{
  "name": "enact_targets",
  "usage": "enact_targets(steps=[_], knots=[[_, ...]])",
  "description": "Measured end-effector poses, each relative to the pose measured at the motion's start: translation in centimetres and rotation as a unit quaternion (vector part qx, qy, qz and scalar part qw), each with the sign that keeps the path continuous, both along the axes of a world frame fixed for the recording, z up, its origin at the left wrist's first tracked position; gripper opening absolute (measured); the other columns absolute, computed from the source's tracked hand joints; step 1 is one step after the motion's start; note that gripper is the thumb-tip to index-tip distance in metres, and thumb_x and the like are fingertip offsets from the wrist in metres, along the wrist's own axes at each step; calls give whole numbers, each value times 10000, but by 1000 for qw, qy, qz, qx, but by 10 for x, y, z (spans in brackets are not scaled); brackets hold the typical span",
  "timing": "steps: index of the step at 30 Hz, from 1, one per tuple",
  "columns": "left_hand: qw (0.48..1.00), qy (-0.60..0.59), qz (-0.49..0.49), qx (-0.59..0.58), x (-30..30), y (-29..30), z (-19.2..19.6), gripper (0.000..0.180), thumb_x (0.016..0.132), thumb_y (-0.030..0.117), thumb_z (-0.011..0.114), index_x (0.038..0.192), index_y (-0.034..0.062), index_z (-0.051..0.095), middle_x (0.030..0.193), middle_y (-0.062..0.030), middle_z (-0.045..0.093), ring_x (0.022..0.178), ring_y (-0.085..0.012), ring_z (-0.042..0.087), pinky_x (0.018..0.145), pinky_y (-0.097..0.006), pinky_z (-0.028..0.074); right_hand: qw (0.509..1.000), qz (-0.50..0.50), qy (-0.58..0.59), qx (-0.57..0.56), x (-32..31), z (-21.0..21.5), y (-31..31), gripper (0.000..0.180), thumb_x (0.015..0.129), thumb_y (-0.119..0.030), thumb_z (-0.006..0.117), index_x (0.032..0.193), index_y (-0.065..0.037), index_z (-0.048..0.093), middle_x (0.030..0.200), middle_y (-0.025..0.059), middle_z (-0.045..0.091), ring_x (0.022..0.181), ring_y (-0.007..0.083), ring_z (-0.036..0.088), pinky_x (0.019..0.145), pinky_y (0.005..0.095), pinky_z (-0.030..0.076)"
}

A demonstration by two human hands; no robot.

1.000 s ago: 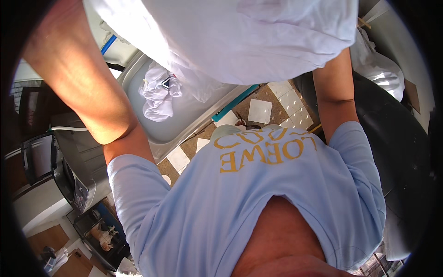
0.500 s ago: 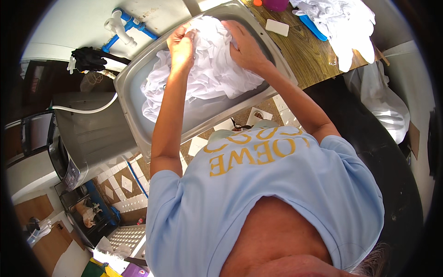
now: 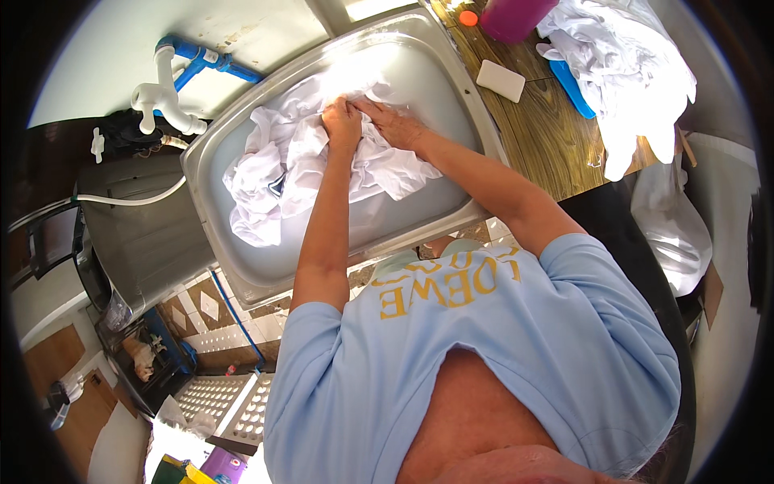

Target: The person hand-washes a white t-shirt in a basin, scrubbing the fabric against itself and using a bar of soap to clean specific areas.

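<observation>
A white garment (image 3: pixel 302 165) lies bunched and wet in a grey rectangular basin (image 3: pixel 242 284) of cloudy water. A small dark patch shows on its left part. My left hand (image 3: pixel 343 127) is closed on the cloth near the middle of the basin. Right beside it, my right hand (image 3: pixel 395 127) presses on the same cloth, its fingertips meeting the left hand. The right fingers look stretched out over the fabric. Part of the garment lies under the water, and bright glare washes out its far edge.
To the right, a wooden table (image 3: pixel 548 137) holds a white soap bar (image 3: pixel 501 81), a purple container (image 3: pixel 516 18), an orange cap (image 3: pixel 468 18) and a heap of white clothes (image 3: pixel 617 73) over a blue item (image 3: pixel 572 89). At left are a white tap (image 3: pixel 165 101) and a grey appliance (image 3: pixel 133 222).
Both hands have come down and nearer together, pushing the raised cloth lower into the basin. The garment now lies flatter, and more water shows around it. The whole view has shifted slightly.
</observation>
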State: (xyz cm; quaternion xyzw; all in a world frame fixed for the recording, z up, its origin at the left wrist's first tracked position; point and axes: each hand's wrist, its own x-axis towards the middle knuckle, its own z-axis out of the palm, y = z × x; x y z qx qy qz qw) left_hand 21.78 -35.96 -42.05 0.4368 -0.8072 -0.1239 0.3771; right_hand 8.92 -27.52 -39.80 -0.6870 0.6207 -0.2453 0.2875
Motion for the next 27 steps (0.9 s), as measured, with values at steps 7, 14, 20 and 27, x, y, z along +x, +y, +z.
enact_targets(steps=[7,14,20,27], knots=[[979,-75,14,-189,53,-54,-89,57,791,46,580,758,31,624,717,-98,655,642,-187,627,589,-348,489,973,83,96,192,27,5,-24,386,870,-179,504,1254,-142,512,1128,152,576,953,314,573,853,389,466],[868,145,-39,473,12,-28,5,260,775,68,591,1004,-39,650,902,-89,671,755,-156,605,680,-253,471,979,106,104,140,-12,59,-4,312,852,-170,488,1126,-83,609,936,170,646,782,335,613,819,398,475],[674,359,-51,644,58,-2,90,350,800,83,580,1134,-20,610,1024,-93,668,957,-201,622,858,-332,470,971,-92,166,-143,-80,149,59,351,783,-118,570,1131,-111,610,1071,127,614,955,290,583,855,397,459],[539,460,-128,694,86,22,89,552,763,91,580,1299,-5,489,1193,-81,613,1072,-212,592,906,-359,477,921,-194,330,-75,-138,123,101,558,829,-132,566,1360,-236,428,1294,102,463,1173,334,448,976,454,379]])
